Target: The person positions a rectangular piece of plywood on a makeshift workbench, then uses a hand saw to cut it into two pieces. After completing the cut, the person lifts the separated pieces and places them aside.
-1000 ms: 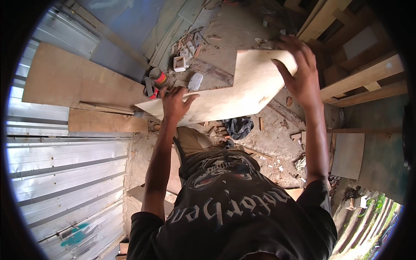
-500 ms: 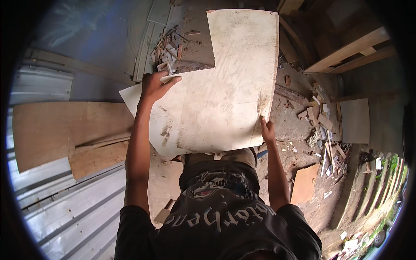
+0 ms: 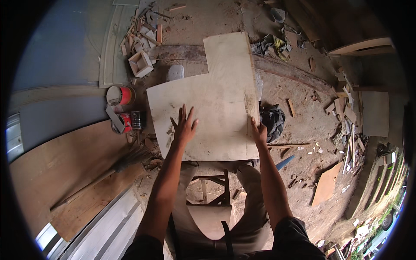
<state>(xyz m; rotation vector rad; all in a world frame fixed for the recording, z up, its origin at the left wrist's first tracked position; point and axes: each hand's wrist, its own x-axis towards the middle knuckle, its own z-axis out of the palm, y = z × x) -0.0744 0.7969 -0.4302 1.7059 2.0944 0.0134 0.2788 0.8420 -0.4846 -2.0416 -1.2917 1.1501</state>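
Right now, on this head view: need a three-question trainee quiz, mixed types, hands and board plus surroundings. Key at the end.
1. Multiple choice: what is the left hand doing?
a) pinching the top edge of the pale board
b) lying with fingers spread on the board's face
c) hanging clear of the board
2. True or false: the right hand is at the board's right edge.
3. Short answer: on which side of the board, as the person sees it, are the red tins?

Key: 1. b; 2. true; 3. left.
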